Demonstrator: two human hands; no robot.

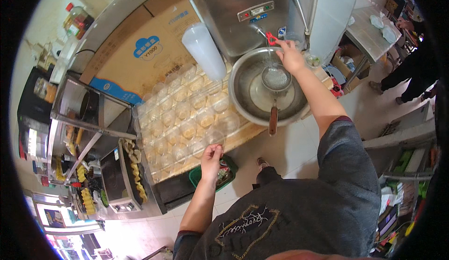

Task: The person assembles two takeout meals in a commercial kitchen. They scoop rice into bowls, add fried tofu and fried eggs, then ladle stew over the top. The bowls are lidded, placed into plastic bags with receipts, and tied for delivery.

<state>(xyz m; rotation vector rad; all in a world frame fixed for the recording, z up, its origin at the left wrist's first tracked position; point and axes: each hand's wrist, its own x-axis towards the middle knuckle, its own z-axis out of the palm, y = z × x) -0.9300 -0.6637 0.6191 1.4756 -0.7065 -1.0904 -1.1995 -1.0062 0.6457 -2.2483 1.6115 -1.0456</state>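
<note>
I took the steel basin (243,89) as landmark; it sat on the surface (243,136) under the steel water boiler (243,14). My right hand (291,56), above the basin's far rim, had its fingers closed on the red tap lever (271,38). A mesh strainer (276,78) lay inside the basin, its wooden handle (273,121) projecting over the near rim. I judged the strainer light and stiff, best gripped at that dry handle; the basin, holding water, would be heavy and slippery, needing 2 hands at the rim. Left of the basin lay rows of clear lidded cups (182,119); my left hand (211,156) pinched the edge of the nearest. They looked thin and easily crushed.
</note>
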